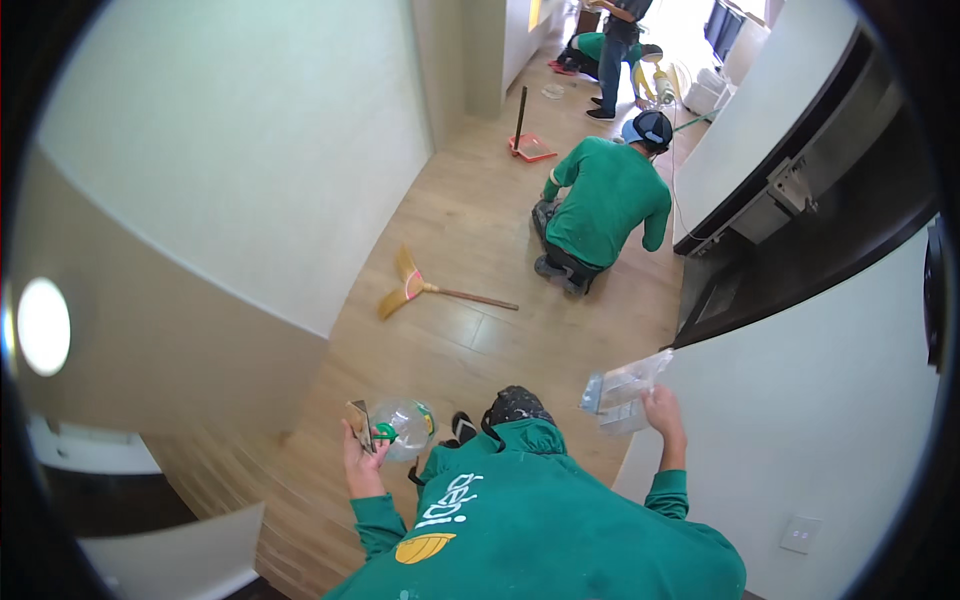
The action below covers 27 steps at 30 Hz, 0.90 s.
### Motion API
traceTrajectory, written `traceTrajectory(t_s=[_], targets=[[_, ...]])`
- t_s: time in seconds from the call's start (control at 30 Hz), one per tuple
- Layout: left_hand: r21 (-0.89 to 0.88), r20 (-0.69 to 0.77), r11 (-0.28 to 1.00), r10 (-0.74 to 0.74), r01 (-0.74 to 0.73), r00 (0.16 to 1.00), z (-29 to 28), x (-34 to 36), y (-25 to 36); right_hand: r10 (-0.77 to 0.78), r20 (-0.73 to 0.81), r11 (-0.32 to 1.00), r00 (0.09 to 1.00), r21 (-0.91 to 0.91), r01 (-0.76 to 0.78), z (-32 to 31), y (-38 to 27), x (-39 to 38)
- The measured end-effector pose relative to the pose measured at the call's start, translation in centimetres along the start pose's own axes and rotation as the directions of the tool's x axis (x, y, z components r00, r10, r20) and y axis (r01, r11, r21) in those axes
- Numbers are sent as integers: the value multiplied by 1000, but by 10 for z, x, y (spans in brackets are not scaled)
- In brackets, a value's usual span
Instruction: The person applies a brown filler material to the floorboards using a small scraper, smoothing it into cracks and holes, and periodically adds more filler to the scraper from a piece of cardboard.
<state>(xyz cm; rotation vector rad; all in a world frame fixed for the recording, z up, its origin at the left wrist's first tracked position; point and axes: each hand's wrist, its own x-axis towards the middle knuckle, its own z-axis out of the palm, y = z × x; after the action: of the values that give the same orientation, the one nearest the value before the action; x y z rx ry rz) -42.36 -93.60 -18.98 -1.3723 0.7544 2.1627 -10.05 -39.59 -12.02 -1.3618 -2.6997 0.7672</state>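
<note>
Neither of my hands shows in the head view. Right below me stands a co-worker in a green shirt [530, 520] and a dark cap [515, 405], facing away from me. That person's left hand [362, 462] holds a clear round plastic bottle [405, 428] with green trim, along with a small flat tool. Their right hand [662, 412] is raised beside the white wall and grips a crumpled clear plastic sheet [625, 390].
A broom [420, 288] lies on the wooden floor [450, 350]. A second person in green [605, 200] crouches further down the corridor, near a red dustpan [530, 147]. A third person [615, 50] stands at the far end. White walls line both sides, and a dark cabinet [800, 220] stands at the right.
</note>
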Motion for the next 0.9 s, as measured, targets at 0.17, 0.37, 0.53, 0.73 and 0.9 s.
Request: traceTrajectory(t_s=[0.17, 0.37, 0.53, 0.73, 0.9], targets=[[39, 59, 999, 5, -7, 998, 108, 53, 58, 56, -45, 998, 997, 21, -55, 7, -65, 81], [-9, -18, 995, 96, -96, 995, 256, 78, 80, 39, 54, 999, 998, 36, -41, 29, -129, 209], [-46, -16, 985, 167, -168, 986, 370, 149, 130, -176, 42, 984, 983, 46, 174, 40, -240, 327], [25, 28, 983, 181, -182, 983, 510, 187, 155, -486, 46, 872, 873, 97, 480, 7, -355, 455], [111, 24, 983, 145, -147, 989, 659, 255, 186, -578, 21, 806, 816, 168, 567, 14, -448, 593]])
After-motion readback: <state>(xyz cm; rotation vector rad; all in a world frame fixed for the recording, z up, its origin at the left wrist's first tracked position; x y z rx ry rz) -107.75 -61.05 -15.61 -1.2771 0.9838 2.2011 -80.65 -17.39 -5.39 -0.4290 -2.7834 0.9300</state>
